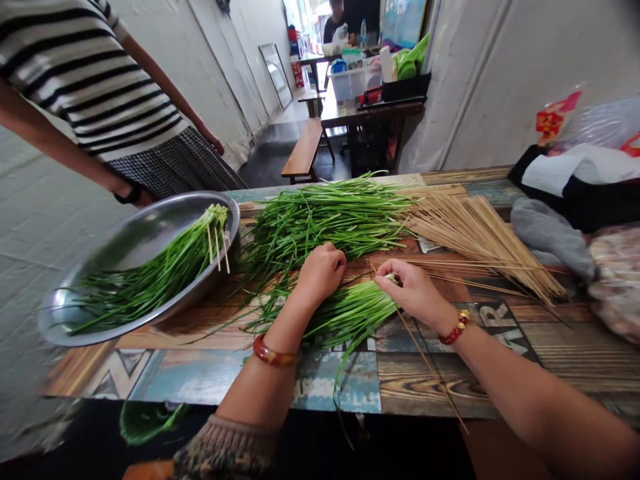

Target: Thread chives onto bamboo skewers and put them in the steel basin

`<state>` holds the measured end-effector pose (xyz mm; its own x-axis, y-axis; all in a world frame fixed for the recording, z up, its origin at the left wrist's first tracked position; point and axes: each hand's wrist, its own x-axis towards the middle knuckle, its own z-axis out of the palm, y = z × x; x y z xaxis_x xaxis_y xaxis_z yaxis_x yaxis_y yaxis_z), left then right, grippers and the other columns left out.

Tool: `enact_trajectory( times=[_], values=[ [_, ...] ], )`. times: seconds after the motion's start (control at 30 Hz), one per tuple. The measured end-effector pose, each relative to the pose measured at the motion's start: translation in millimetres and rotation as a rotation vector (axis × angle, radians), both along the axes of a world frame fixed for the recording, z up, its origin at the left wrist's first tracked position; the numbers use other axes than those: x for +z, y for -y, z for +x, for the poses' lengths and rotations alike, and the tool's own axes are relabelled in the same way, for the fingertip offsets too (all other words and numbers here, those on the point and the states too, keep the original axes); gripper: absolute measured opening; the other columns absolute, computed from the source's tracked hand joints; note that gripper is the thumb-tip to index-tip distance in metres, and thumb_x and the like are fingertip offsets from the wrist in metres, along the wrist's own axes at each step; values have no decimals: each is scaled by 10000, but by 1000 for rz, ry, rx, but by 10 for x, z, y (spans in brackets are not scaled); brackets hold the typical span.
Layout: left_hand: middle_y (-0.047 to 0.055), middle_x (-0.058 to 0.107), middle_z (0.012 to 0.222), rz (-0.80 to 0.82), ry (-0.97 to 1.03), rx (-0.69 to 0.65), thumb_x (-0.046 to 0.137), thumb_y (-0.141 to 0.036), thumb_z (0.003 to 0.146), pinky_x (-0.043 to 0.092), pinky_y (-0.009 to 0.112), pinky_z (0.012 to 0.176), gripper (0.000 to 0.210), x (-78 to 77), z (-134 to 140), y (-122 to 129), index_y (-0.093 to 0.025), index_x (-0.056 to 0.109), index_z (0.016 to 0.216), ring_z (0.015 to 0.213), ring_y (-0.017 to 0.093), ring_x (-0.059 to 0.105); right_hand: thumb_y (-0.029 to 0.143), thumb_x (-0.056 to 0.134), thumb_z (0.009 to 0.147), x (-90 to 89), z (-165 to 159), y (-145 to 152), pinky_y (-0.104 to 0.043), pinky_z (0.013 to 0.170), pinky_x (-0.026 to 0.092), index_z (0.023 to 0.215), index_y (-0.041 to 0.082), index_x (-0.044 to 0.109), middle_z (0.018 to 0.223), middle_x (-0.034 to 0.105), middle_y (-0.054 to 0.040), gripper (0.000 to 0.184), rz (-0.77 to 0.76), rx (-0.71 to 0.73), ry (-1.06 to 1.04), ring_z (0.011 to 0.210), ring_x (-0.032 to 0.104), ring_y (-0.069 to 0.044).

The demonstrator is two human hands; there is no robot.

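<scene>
A bunch of garlic chives (353,307) lies on the table, its pale cut ends toward the right. At those ends my right hand (413,287) is closed, thumb and fingers pinching the stalks. A thin bamboo skewer (433,367) runs slantwise under this hand, past the cut ends toward the table's front edge. Over the bunch's far side, my left hand (323,270) is curled closed; what its fingers hold, if anything, is hidden. Just beyond it spreads a larger pile of chives (330,213). Loose bamboo skewers (480,240) fan out right of that pile.
To the left, a steel basin (165,317) holds skewered chives (165,280). Behind it stands a person in a striped top (110,93). A grey cloth-like bundle (547,233) and plastic bags (617,280) sit at right. Farther back are a bench (304,148) and another table.
</scene>
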<state>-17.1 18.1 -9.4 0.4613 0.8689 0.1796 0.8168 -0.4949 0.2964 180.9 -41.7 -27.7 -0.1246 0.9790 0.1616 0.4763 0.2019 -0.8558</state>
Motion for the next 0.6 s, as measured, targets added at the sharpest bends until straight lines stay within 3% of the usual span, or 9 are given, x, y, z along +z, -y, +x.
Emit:
enact_trajectory(
  times=[0.2,0.3,0.47,0.6],
  values=[
    [54,576,799,61,113,42,513,-102,780,436,278,691,138,10,14,-18,-159,634,746,746,162,543,324,547,820,-3,7,-6,-256,616,398,776,182,579,741,603,-7,152,-14,7,-27,662,527,-137],
    [56,589,843,80,187,79,519,-141,815,456,281,709,138,2,24,-18,-161,648,861,777,165,559,315,547,818,8,-1,-2,-258,621,397,771,179,581,738,604,-6,147,-7,2,-31,665,532,-137],
    [91,648,1097,62,246,18,487,-126,862,472,323,898,306,-47,27,-45,-147,618,1137,984,189,597,321,552,813,23,-20,0,-270,637,403,774,175,590,735,608,-11,156,-18,-56,-46,665,537,-144],
    [92,653,1162,60,174,-34,492,-118,867,460,361,968,314,-75,44,-46,-146,628,1149,1072,215,585,355,549,820,3,-25,-15,-269,630,414,790,173,602,750,618,-21,192,-15,-91,-113,662,542,-146]
  ],
)
